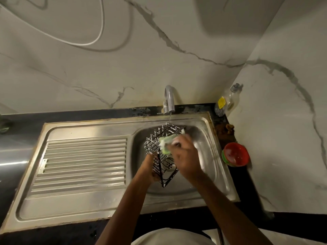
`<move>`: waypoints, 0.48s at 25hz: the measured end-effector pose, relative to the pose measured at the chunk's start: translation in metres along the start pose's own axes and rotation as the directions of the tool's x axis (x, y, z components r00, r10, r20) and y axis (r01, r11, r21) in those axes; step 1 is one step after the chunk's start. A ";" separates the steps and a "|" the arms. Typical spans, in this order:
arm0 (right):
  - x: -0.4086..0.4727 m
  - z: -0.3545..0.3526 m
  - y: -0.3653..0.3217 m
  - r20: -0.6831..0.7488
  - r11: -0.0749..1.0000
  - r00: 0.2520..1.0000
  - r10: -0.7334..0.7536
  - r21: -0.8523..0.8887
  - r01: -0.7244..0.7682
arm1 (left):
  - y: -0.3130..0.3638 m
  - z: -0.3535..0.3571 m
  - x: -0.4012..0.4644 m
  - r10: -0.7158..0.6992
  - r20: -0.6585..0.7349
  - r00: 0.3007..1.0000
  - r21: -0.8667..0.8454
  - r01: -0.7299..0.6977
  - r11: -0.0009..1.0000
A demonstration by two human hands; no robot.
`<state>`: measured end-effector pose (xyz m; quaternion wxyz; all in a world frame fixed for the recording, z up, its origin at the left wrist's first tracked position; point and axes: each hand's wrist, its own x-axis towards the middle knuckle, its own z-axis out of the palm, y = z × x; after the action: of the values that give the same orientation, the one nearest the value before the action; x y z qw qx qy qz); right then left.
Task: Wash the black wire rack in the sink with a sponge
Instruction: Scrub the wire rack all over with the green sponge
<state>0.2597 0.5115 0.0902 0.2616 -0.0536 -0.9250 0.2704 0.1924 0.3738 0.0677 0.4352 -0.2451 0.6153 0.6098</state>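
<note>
Two hands over one sink (208,174): the left hand (150,171) grips one black wire rack (160,144), the right hand (184,156) holds one green sponge (165,144) pressed against it.

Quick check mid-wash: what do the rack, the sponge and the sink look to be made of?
Wire rack: thin metal wire, apparently with a glossy black coating; it glints where wet. Sponge: soft green foam, probably, with white suds; blurred. Sink: likely brushed stainless steel, with dull grey sheen and pressed drainer ribs.
</note>
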 end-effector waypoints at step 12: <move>0.024 0.015 0.046 -0.248 0.894 0.861 0.444 0.053 -0.446 | -0.006 -0.011 0.013 -0.088 0.025 0.996 -0.006 0.088 0.996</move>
<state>0.2293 0.5491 0.0667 0.3078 -0.3004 -0.8474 0.3113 0.1882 0.3652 0.0525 0.4683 -0.2659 0.5964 0.5953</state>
